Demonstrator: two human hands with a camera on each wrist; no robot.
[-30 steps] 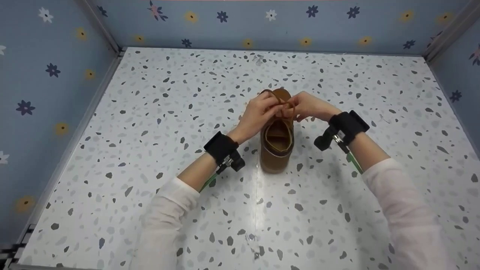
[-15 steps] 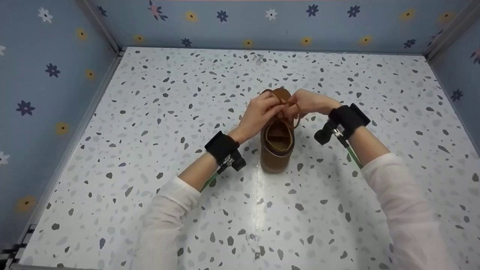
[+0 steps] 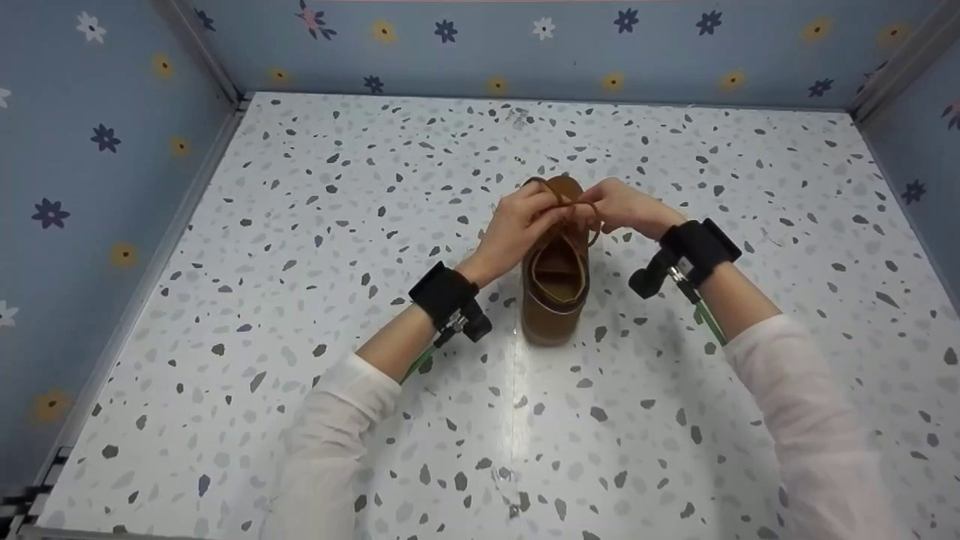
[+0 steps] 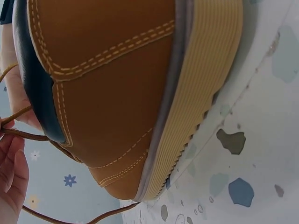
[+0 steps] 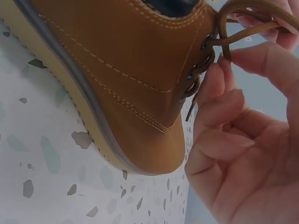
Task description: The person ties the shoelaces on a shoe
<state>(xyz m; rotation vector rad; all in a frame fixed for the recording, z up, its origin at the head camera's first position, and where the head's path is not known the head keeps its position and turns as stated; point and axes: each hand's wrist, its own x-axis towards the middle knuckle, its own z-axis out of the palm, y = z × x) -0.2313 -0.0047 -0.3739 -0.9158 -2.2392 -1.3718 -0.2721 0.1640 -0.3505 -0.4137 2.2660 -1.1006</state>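
A brown leather shoe [image 3: 553, 328] with a pale ridged sole [image 4: 205, 70] stands on the speckled surface, toe pointing away from me. Over its front, my left hand [image 3: 517, 229] pinches the brown shoelace [image 4: 28, 135]. My right hand [image 3: 628, 208] is at the other side of the lacing. In the right wrist view its thumb and finger pinch a loop of the shoelace [image 5: 247, 33] beside the eyelets [image 5: 190, 74]. A loose lace end [image 5: 190, 109] hangs by the eyelets. Where the laces cross is partly hidden by the fingers.
The white speckled tabletop [image 3: 300, 300] spreads around the shoe. Blue flowered panels [image 3: 420, 60] stand at the back and both sides. A black strap with a camera [image 3: 448, 304] sits on each wrist, with green cables leading off.
My right hand has shifted slightly up and then back down, and the lace loop beside it bulges further right than a second ago. The left hand and the shoe stay in place.
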